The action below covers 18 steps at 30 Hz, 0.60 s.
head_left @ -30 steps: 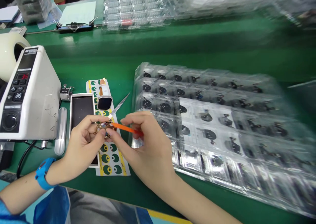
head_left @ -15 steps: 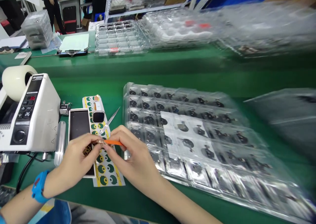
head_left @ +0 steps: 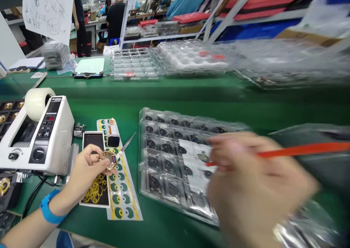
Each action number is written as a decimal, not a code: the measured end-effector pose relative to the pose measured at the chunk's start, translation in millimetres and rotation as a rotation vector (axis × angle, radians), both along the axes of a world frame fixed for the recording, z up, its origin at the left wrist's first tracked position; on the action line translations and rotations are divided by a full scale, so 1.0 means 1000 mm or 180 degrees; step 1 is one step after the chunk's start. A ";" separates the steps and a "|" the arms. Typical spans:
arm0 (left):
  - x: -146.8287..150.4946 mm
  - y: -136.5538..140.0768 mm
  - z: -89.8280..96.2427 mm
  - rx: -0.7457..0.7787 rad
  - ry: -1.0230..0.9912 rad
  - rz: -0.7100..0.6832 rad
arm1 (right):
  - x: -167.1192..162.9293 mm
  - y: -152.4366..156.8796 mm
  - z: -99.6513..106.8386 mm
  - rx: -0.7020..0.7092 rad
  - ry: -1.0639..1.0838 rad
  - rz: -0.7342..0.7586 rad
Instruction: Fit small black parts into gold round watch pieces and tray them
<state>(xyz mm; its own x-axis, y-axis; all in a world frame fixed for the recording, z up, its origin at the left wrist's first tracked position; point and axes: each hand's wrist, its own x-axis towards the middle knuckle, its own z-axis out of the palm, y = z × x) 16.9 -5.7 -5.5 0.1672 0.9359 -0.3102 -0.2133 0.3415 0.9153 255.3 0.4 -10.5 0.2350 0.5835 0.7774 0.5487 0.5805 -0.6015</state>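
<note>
My left hand [head_left: 91, 167] pinches a round gold-coloured metal piece [head_left: 108, 159], like a watch case, above a white-rimmed box [head_left: 85, 142]. Thin yellow rings [head_left: 96, 189] lie tangled in that box. Blurred by motion, my right hand [head_left: 254, 182] is closed around a long thin orange tool [head_left: 306, 149]; its exact kind is unclear. This hand is over the right part of a clear compartment tray [head_left: 198, 210] of small dark parts. Beside the box lies a sheet of green and yellow stickers [head_left: 128, 204], with a square-faced watch [head_left: 113, 141] and a pointed metal tool [head_left: 128, 143] on it.
A white tape dispenser [head_left: 58, 131] with a tape roll stands at left. Gold parts sit in a black tray [head_left: 8, 113] behind it. Clear trays [head_left: 191, 58] and a clipboard [head_left: 89, 66] line the raised ledge. Clear plastic packaging [head_left: 314, 138] lies at right. People stand beyond.
My hands have parted: the right moved far right with the orange tool, while the left stays near the box, holding the gold piece. The view has tilted up.
</note>
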 end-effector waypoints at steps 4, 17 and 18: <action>0.000 -0.002 -0.004 0.0030 -0.0084 -0.0214 | -0.055 -0.021 -0.003 0.0164 -0.1123 0.0201; 0.005 -0.023 -0.022 0.0456 0.0167 -0.0526 | -0.076 -0.022 -0.031 0.0321 -0.1738 0.0554; 0.004 -0.024 -0.024 0.0490 0.0246 -0.0533 | -0.076 -0.022 -0.032 0.0353 -0.1750 0.0557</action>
